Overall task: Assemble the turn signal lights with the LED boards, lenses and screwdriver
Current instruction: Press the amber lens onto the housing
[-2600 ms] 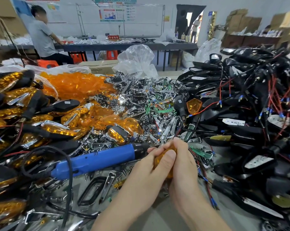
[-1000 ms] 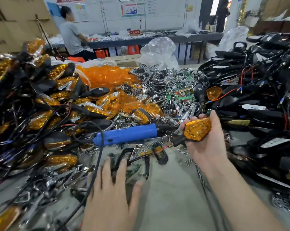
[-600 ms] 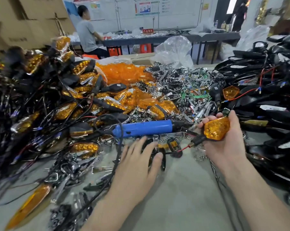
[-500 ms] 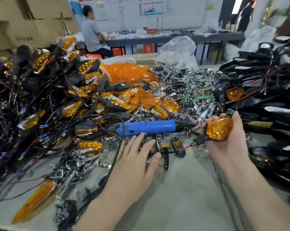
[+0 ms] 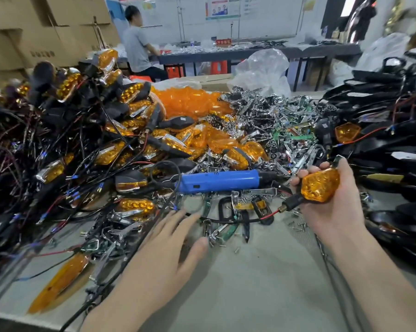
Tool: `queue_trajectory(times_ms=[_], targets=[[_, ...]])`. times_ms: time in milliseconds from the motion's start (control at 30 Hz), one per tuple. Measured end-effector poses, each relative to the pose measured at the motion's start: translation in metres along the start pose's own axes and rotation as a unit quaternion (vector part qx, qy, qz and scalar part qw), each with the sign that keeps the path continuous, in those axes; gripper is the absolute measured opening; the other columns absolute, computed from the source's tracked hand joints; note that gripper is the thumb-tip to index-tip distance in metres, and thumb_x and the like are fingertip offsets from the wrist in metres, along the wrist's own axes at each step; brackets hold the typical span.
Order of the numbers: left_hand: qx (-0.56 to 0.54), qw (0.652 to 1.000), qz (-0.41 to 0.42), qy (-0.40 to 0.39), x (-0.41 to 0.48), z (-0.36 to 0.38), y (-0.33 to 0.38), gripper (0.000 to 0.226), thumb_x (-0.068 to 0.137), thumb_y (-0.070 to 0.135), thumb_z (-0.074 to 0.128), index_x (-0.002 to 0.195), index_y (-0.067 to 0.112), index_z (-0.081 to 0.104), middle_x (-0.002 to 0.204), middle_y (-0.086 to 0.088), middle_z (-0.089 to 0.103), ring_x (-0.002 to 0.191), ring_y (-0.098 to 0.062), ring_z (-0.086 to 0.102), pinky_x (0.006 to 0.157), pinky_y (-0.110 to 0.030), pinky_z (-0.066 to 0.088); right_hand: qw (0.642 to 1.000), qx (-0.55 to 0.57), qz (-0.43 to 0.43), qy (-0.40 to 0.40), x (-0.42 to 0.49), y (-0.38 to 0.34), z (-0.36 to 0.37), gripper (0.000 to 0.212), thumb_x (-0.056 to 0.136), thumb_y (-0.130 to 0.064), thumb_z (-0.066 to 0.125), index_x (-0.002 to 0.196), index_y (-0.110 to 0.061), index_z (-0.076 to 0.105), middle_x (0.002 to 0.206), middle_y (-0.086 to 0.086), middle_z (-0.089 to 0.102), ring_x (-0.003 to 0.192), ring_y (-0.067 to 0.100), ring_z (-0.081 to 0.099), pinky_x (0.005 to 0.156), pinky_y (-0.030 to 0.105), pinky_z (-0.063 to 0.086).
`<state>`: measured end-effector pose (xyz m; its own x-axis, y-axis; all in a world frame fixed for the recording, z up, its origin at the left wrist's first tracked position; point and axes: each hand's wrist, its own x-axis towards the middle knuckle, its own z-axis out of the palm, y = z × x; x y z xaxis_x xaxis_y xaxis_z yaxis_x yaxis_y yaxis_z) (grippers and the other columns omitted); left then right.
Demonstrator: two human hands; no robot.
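our right hand [image 5: 334, 212] grips amber light [image 5: 320, 185]; left hand [image 5: 164, 255] spread wide over grey table [image 5: 262, 295]; box [image 5: 34, 39] print blurred.

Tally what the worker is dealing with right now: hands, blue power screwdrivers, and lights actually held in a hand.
Hands: 2 (left hand open, right hand gripping)
Screwdrivers: 1 (blue electric screwdriver, lying on the parts)
Held lights: 1 (turn signal light, in the right hand)
Total: 4
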<state>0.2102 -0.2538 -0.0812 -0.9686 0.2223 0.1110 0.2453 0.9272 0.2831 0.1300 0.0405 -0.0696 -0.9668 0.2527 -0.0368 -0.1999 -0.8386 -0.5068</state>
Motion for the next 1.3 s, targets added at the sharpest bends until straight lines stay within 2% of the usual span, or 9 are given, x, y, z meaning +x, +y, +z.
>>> queue_trajectory(times_ms=[267,433,533,633,700,867,967,1133,1300], targets=[[-0.032,0.997,0.067,0.011,0.067,0.018,0.03,0.058,0.093,0.066,0.024,0.144,0.041,0.037,0.142,0.018,0.039,0.132,-0.009,0.032,0.111,-0.032,0.031,1.0,0.008,0.003,0.021,-0.001,-0.004,-0.002,0.034,0.098,-0.05,0.059,0.08,-0.021,0.063,0.077,-0.004,0.059,0.066,0.017,0.06,0.066,0.031,0.055],[0.022,0.984,0.104,0.146,0.093,0.012,0.036,0.053,0.099,0.057,0.022,0.106,0.031,0.068,0.098,0.014,0.063,0.082,-0.011,0.058,0.066,-0.03,0.05,0.999,0.014,-0.001,0.029,-0.001,-0.004,-0.003,0.033,0.099,-0.049,0.057,0.082,-0.021,0.061,0.077,-0.005,0.058,0.066,0.015,0.059,0.066,0.029,0.053],[0.068,0.957,0.158,0.232,0.101,0.001,0.031,0.053,0.104,0.047,0.025,0.085,0.023,0.068,0.073,0.008,0.06,0.054,-0.014,0.055,0.043,-0.027,0.034,0.999,-0.003,-0.005,0.035,-0.001,-0.003,-0.003,0.033,0.1,-0.051,0.055,0.082,-0.023,0.059,0.076,-0.006,0.057,0.065,0.013,0.058,0.065,0.028,0.053],[0.096,0.926,0.249,0.269,0.103,-0.006,0.025,0.051,0.106,0.035,0.03,0.071,0.018,0.063,0.062,0.006,0.056,0.048,-0.017,0.048,0.042,-0.026,0.028,0.999,-0.016,-0.002,0.033,-0.001,-0.001,-0.002,0.033,0.1,-0.051,0.054,0.081,-0.023,0.058,0.076,-0.007,0.056,0.065,0.013,0.058,0.066,0.028,0.053],[0.077,0.921,0.289,0.249,0.104,-0.01,0.019,0.055,0.107,0.034,0.025,0.076,0.017,0.068,0.068,0.007,0.061,0.054,-0.016,0.053,0.043,-0.03,0.037,0.999,-0.018,-0.001,0.032,0.0,0.0,-0.003,0.033,0.1,-0.051,0.054,0.082,-0.024,0.058,0.077,-0.007,0.056,0.066,0.013,0.059,0.066,0.028,0.053],[0.036,0.942,0.299,0.148,0.096,-0.016,0.011,0.049,0.107,0.036,0.028,0.097,0.017,0.072,0.091,0.008,0.07,0.076,-0.013,0.065,0.06,-0.035,0.051,0.999,-0.014,0.005,0.031,-0.002,0.002,0.001,0.034,0.1,-0.05,0.054,0.081,-0.022,0.059,0.075,-0.005,0.057,0.064,0.014,0.059,0.066,0.028,0.054],[0.013,0.942,0.3,0.148,0.081,-0.018,0.007,0.047,0.107,0.036,0.029,0.101,0.017,0.071,0.095,0.008,0.07,0.084,-0.01,0.065,0.068,-0.033,0.053,0.999,-0.012,0.006,0.037,-0.002,0.003,0.001,0.035,0.1,-0.05,0.055,0.08,-0.021,0.06,0.074,-0.005,0.058,0.064,0.014,0.06,0.065,0.028,0.054],[-0.01,0.934,0.332,0.13,0.04,-0.02,-0.007,0.035,0.104,0.042,0.036,0.09,0.024,0.062,0.083,0.021,0.049,0.073,0.004,0.043,0.065,-0.011,0.036,0.999,-0.006,0.014,0.048,-0.002,0.001,0.0,0.035,0.099,-0.049,0.056,0.079,-0.021,0.06,0.073,-0.004,0.058,0.062,0.015,0.061,0.065,0.028,0.056],[0.132,0.928,0.342,0.064,0.023,-0.02,-0.021,0.029,0.098,0.045,0.043,0.103,0.028,0.066,0.087,0.015,0.06,0.063,-0.002,0.051,0.055,-0.015,0.029,0.999,-0.02,0.025,0.04,-0.001,0.002,0.004,0.039,0.099,-0.049,0.058,0.072,-0.022,0.063,0.075,-0.004,0.06,0.065,0.014,0.062,0.066,0.028,0.056]])
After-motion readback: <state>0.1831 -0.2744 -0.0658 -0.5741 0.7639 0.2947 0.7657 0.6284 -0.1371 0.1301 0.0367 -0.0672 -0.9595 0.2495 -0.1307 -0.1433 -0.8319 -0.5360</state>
